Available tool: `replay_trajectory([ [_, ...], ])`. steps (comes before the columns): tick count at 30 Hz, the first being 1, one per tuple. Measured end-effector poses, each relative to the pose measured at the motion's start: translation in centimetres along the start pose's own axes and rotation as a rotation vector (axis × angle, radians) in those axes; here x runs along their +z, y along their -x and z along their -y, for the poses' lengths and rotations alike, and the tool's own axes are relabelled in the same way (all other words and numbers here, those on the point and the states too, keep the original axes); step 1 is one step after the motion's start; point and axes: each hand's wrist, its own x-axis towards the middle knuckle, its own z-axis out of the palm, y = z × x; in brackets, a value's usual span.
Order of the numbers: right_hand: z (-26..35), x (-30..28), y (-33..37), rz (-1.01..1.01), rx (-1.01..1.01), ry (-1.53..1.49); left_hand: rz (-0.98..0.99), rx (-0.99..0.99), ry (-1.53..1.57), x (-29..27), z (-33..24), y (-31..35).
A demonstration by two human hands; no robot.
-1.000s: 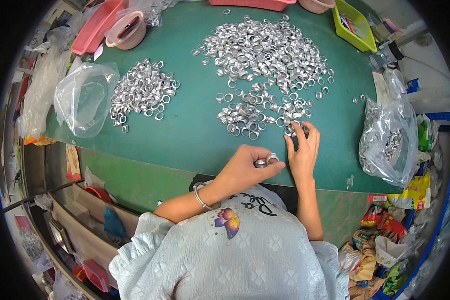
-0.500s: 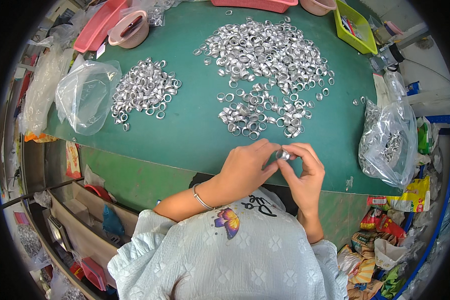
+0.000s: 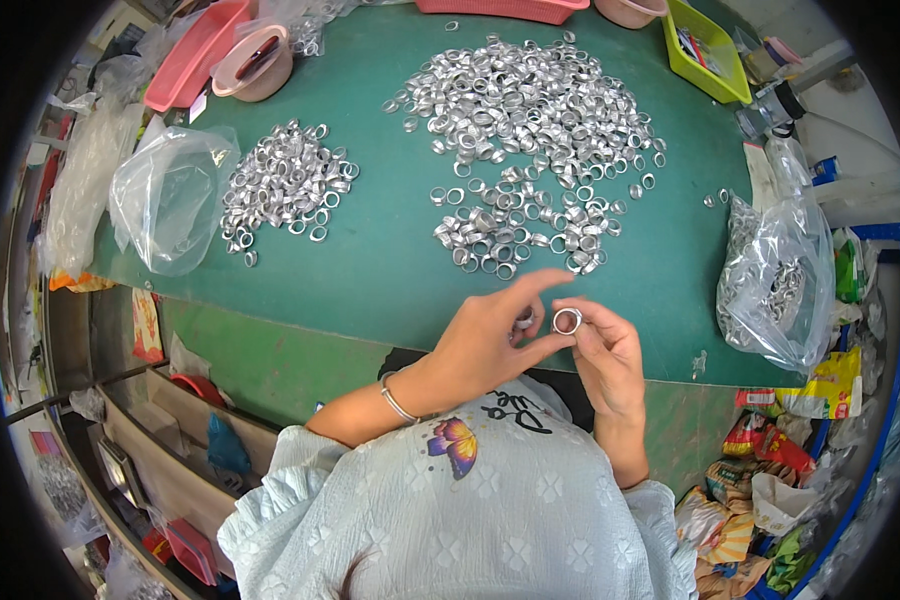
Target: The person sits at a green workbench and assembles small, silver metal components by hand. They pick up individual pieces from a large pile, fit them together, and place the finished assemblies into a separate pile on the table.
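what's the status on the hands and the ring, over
Both hands up over the table edge. Left hand and right hand pinch one metal ring between fingers. Big ring pile lies beyond, nothing in the way.

This is a small assembly or sorting workshop, set up for piecework. A green-topped desk [image 3: 370, 270] carries a large heap of loose silver metal rings [image 3: 530, 110] at the far middle and a smaller sorted pile of the same rings [image 3: 285, 185] to the left. Clear plastic bags [image 3: 170, 200] lie at the left, another bag filled with rings [image 3: 775, 290] at the right. Pink plastic trays [image 3: 195, 55] and a yellow-green plastic bin [image 3: 710, 50] line the far edge.
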Motion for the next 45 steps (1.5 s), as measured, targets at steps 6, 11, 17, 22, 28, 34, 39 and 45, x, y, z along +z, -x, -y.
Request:
replay_trajectory([
  [6, -0.6, -1.8, -0.2, -0.146, 0.022, 0.495, 0.18, -0.024, 0.049, -0.2, 3.5, -0.5],
  [11, -1.5, -6.8, -3.6, -0.509, -0.416, 1.315, 0.242, -0.403, 0.759, -0.2, 3.8, -0.6],
  [17, -2.7, -7.8, -4.6, -0.515, -0.511, 1.445, 0.151, -0.505, 0.969, 0.6, 5.4, -0.9],
  [22, -1.7, -5.6, -2.3, -0.349, -0.124, 0.348, 0.086, -0.435, 0.889, 1.1, 4.9, -1.2],
  [28, -2.1, -3.6, -0.8, -0.046, 0.06, -0.198, 0.065, -0.157, 0.472, 1.7, 3.9, -1.6],
  [34, -1.9, -2.0, -0.3, -0.114, -0.091, 0.246, 0.087, -0.036, 0.267, 1.7, 3.8, -1.4],
  [39, -0.9, -1.7, -0.7, -0.255, -0.275, 0.665, 0.164, -0.495, 0.839, 1.1, 4.0, -1.6],
  [45, -2.4, -5.7, -3.7, -0.501, -0.485, 1.498, 0.155, -0.549, 1.181, 0.8, 5.2, -1.5],
])
